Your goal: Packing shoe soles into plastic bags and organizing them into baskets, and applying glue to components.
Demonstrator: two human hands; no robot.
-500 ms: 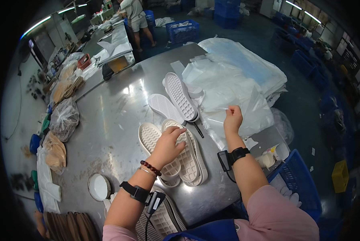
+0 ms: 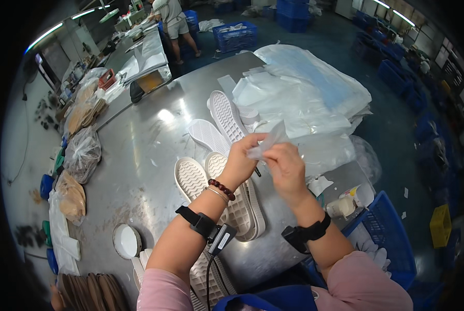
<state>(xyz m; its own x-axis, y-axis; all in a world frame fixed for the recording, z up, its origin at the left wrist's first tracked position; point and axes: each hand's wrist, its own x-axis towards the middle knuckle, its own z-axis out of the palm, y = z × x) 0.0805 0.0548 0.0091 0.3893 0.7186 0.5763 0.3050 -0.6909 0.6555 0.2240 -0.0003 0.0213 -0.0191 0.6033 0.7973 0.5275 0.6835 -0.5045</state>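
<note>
Both hands meet above the steel table (image 2: 138, 150) and hold one thin clear plastic bag (image 2: 269, 141) between them. My left hand (image 2: 240, 158) pinches the bag's left edge. My right hand (image 2: 285, 167) grips it from the right. Right under the hands lie two white shoe soles (image 2: 193, 179), tread side up, side by side. Two more white soles (image 2: 225, 115) lie further back on the table. A big heap of clear plastic bags (image 2: 304, 98) sits to the right of them.
More soles (image 2: 201, 274) stick out at the table's near edge, beside a round white lid (image 2: 125, 240). Filled clear bags (image 2: 81, 151) line the left edge. A blue crate (image 2: 392, 249) stands low at the right. Another person (image 2: 172, 20) works at a far table.
My left hand has lifted off the soles and come up to my right hand. My right hand has pulled a bag off the heap, and both hands now hold it.
</note>
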